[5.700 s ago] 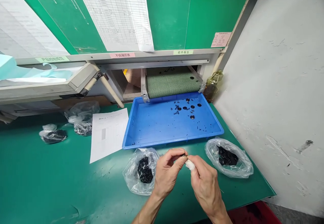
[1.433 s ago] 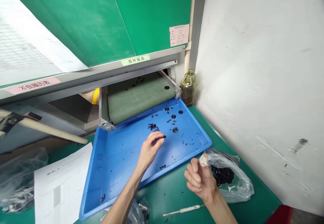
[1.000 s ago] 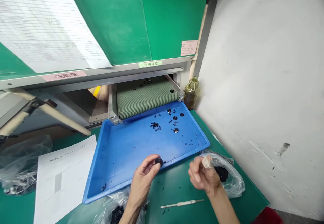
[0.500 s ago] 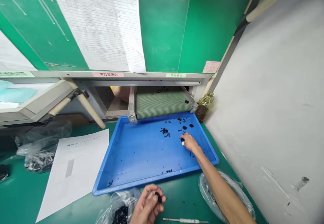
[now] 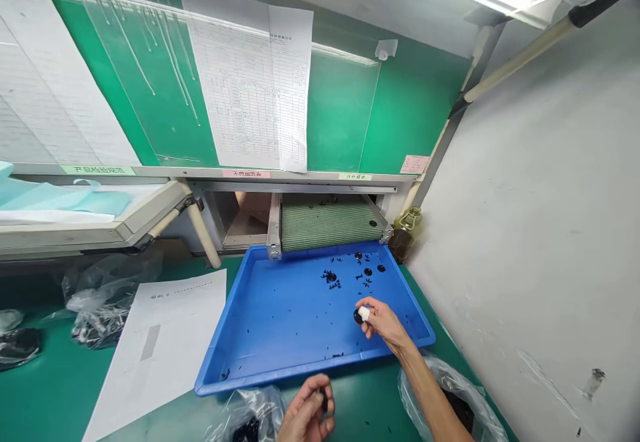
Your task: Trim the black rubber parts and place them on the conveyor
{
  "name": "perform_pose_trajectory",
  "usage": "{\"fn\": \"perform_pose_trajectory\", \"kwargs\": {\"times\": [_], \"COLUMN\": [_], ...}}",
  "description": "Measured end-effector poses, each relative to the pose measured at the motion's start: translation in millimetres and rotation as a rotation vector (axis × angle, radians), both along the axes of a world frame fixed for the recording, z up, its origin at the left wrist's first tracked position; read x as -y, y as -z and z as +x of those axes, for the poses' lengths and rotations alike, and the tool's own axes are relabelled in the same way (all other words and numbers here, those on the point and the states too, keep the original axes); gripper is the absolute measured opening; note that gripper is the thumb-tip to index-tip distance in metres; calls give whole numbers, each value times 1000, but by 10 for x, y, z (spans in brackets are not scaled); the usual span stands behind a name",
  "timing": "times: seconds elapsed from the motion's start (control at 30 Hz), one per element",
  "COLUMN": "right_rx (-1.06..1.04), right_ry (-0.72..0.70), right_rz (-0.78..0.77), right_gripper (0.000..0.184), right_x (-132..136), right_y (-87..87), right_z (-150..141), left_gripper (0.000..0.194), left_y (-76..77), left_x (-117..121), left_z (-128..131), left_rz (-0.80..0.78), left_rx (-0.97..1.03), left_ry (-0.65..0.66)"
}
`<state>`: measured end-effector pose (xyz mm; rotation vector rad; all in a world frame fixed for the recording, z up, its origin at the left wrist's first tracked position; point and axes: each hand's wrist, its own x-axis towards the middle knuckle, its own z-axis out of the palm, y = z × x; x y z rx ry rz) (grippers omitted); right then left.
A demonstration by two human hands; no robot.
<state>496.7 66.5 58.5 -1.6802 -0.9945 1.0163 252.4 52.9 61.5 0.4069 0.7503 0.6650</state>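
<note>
My right hand (image 5: 386, 327) is over the right side of a blue tray (image 5: 280, 329), pinching a black round disc (image 5: 357, 317) between thumb and fingers. White tape (image 5: 364, 313) wraps its thumb. Low in the view, in front of the tray, my left hand (image 5: 304, 414) has its fingers curled round another black disc (image 5: 324, 400), partly hidden by them. Inside the tray lie several similar discs, such as one black disc (image 5: 368, 272), among small black scraps (image 5: 334, 282). A clear bag (image 5: 267, 405) with black pieces is beside my left hand; another clear bag (image 5: 417, 395) lies under my right forearm.
A green conveyor belt (image 5: 325, 227) ends above the tray's back edge, with a few black pieces on it. A bottle (image 5: 404, 235) stands back right by the wall (image 5: 525, 262). Left are a paper sheet (image 5: 175, 322), bagged black parts (image 5: 103, 322) and a shelf (image 5: 125, 229).
My left hand brought a disc from the tray to the front edge. My right hand reached into the tray, took hold of another disc and has drawn it slightly nearer. The view has tilted up.
</note>
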Motion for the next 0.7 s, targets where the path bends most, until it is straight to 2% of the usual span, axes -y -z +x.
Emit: {"fn": "perform_pose_trajectory", "kwargs": {"times": [0.1,0.2,0.37,0.43,0.6,0.7], "right_rx": [-140,-226,-237,-136,377,382], "right_ry": [17,2,-44,-48,-163,-162], "right_rz": [58,80,85,94,217,217], "right_gripper": [38,37,33,29,36,32], "right_x": [206,391,641,732,891,898], "right_y": [-155,-290,-358,-369,-447,-448], "right_z": [-266,-539,-927,-1002,-1028,-1040], "left_gripper": [27,30,37,37,41,43], "left_y": [-201,-328,-313,-266,-223,-262], "left_x": [14,30,88,103,107,117], "left_z": [63,145,189,156,69,61], "left_rz": [74,158,290,329,445,442], "left_rx": [28,0,-97,-146,-262,-281], "left_ry": [16,-2,48,96,159,171]}}
